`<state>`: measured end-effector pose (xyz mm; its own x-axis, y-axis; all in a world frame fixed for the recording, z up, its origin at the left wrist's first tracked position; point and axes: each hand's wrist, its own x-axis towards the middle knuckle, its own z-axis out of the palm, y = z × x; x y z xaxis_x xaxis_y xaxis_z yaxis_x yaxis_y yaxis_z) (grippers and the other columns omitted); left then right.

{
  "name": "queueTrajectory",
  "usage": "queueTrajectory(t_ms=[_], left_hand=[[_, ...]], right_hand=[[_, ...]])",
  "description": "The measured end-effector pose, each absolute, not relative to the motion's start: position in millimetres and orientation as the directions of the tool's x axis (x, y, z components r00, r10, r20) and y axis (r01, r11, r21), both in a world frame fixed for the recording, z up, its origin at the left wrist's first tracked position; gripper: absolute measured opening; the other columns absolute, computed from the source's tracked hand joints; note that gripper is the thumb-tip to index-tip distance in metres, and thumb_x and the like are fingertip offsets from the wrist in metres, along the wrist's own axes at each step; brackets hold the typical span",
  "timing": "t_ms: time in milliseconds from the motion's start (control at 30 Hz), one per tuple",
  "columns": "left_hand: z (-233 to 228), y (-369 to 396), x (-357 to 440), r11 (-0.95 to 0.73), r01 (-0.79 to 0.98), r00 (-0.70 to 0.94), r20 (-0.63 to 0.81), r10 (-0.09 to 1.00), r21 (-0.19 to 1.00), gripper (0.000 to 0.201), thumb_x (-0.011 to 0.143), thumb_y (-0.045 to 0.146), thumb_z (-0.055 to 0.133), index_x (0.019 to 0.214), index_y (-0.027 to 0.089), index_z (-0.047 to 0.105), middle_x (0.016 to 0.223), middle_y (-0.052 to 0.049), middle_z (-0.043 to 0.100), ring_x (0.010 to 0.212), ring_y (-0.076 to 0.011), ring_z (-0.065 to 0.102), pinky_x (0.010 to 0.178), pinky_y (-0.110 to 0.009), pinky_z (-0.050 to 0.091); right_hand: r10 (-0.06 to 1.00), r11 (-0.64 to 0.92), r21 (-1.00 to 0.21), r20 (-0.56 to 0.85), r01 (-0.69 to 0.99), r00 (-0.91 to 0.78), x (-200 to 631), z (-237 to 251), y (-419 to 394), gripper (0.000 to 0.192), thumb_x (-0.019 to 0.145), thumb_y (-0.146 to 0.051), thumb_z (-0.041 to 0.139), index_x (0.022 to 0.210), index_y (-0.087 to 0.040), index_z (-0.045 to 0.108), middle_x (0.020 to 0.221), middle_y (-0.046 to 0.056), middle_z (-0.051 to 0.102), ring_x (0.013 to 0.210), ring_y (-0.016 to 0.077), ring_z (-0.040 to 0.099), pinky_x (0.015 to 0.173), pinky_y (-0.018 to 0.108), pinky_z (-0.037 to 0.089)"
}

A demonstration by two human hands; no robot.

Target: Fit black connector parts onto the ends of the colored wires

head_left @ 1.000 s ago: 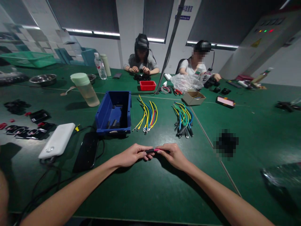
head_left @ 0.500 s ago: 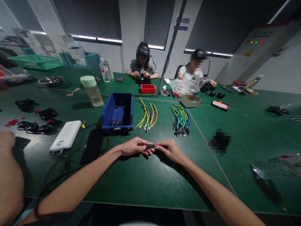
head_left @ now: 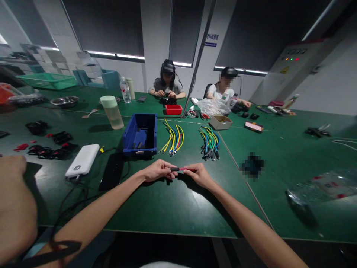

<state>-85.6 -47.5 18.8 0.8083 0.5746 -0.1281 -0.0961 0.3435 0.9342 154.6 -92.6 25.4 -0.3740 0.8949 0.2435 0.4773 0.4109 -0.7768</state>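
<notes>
My left hand (head_left: 157, 171) is closed on a short black sleeve (head_left: 174, 169), which looks like heat-shrink tubing. From its right end runs a red wire (head_left: 182, 169), pinched in my right hand (head_left: 201, 175). Both hands are just above the green table, their fingertips a little apart. Beyond them lie a bundle of yellow and blue wires (head_left: 175, 138) with ring terminals and a second bundle of green, blue and yellow wires (head_left: 209, 141) with black sleeves at the near ends. A blue bin (head_left: 140, 152) with loose black sleeves stands beyond my left hand.
A white power bank (head_left: 83, 160) and a black phone (head_left: 112, 172) lie left. Behind them stands a green-lidded bottle (head_left: 113, 113). A clear plastic bottle (head_left: 315, 191) lies right. Two people sit across the table (head_left: 192, 208), near a red tray (head_left: 173, 109) and a small carton (head_left: 221, 123).
More of the red wire shows between my hands, and less of the black sleeve is visible. The camera view has shifted slightly; the bin and wire bundles rest as before.
</notes>
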Motion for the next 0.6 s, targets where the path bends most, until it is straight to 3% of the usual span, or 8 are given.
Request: queueTrajectory(t_ms=[333, 600], left_hand=[[17.8, -51.7, -83.3, 0.353, -0.125, 0.801, -0.116, 0.587, 0.927, 0.052, 0.074, 0.033, 0.073, 0.118, 0.008, 0.061, 0.109, -0.020, 0.065, 0.089, -0.0197, 0.065, 0.082, -0.032, 0.048], [15.4, -57.6, -80.4, 0.303, -0.154, 0.753, -0.087, 0.653, 0.940, 0.047, 0.077, 0.029, 0.071, 0.117, 0.006, 0.060, 0.106, -0.020, 0.065, 0.086, -0.0188, 0.064, 0.080, -0.033, 0.048]], right_hand=[[0.931, 0.339, -0.806, 0.216, 0.485, -0.293, 152.7, 20.0, -93.6, 0.041, 0.082, -0.045, 0.053, 0.098, -0.014, 0.074, 0.072, 0.006, 0.070, 0.062, 0.0161, 0.056, 0.058, 0.026, 0.041], [0.918, 0.380, -0.772, 0.248, 0.509, -0.309, 152.8, 14.5, -92.9, 0.042, 0.083, -0.046, 0.052, 0.099, -0.014, 0.074, 0.069, 0.002, 0.067, 0.055, 0.0120, 0.048, 0.055, 0.024, 0.037]])
